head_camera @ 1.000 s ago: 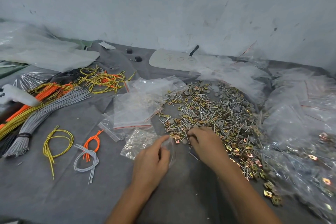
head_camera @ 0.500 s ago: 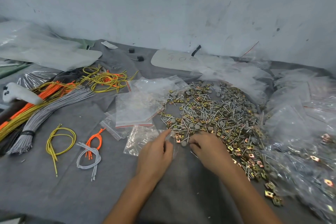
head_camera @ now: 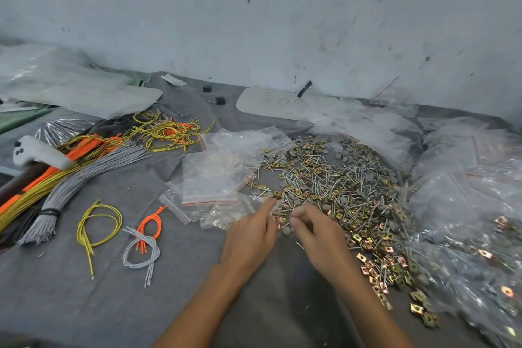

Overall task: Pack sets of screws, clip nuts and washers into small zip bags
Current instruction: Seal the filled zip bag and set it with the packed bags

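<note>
This is looking like a small packing workshop, with a heap of screws, clip nuts and washers (head_camera: 339, 178) lying on a grey cloth (head_camera: 84, 305) below a scuffed wall (head_camera: 254, 22), wire bundles (head_camera: 70, 178) spreading at the left and clear bags (head_camera: 466, 178) piling up at the right.

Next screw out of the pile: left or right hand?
Right, probably. The right hand is at the near edge of the pile, fingers curled over loose parts; the left hand is at the clear zip bag beside it.

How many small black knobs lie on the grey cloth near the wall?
2. The far black knob lies right of the white paper scrap; the near black knob lies slightly right of it, nearer the camera. More may be hidden under the plastic sheet.
</note>
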### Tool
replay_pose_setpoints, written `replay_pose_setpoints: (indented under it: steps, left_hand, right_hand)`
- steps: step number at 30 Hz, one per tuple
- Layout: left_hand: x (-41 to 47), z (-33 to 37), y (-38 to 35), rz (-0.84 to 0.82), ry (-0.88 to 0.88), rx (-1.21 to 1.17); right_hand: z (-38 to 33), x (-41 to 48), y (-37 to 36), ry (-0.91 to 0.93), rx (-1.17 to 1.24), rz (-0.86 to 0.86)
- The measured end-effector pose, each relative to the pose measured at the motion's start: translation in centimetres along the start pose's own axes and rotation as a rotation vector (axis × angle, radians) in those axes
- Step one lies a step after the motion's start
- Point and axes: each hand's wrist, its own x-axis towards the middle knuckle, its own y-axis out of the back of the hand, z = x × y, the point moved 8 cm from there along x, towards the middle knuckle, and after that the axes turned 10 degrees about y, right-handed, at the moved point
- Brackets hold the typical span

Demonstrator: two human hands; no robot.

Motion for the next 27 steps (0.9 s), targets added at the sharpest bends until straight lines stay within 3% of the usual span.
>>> replay_pose_setpoints:
  steps: [8,14,17,27]
  left_hand:
    - [-0.7,-0.1,0.2,-0.062,0.002,-0.050]
    - [-0.6,-0.6,0.4,-0.013,-0.016,-0.120]
    - [-0.3,-1.3,0.1,-0.027,0.027,-0.205]
    - [0.3,-2.2,-0.4,0.003,0.027,-0.256]
  right_hand:
    - [-1.0,-0.2,-2.6,-0.038,0.005,0.055]
    - [-2.5,-1.3,-4.0,0.159,-0.188,0.116]
    - [-2.2,-1.4,-3.3,0.179,-0.154,0.213]
    - [-2.3,-1.5,-3.7,0.167,-0.177,0.148]
